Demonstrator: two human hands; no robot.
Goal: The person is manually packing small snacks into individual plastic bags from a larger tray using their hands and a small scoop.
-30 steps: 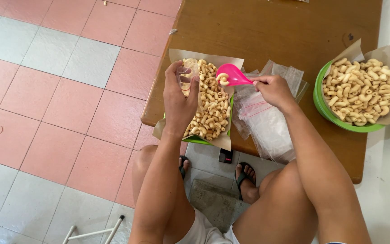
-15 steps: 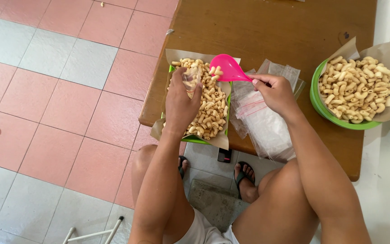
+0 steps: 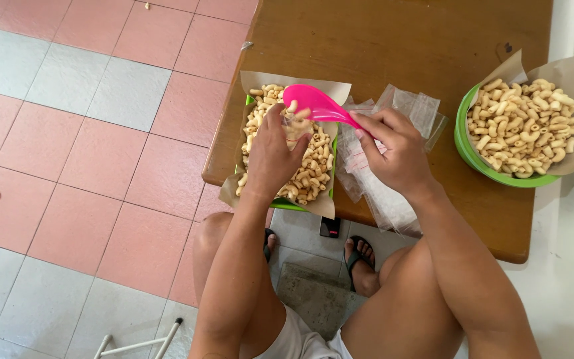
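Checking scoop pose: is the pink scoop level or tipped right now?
Tipped. The pink scoop, held by the right hand, slants bowl-down over the small clear bag in the left hand, with macaroni at its lip.

Worktop carries a paper-lined tray of macaroni snacks at its near left edge, overhanging slightly. Stack of zip bags just right of the tray, touching it. Paper-lined bowl of macaroni snacks at far right, well apart. Scoop over the tray. Tiled floor to the left.
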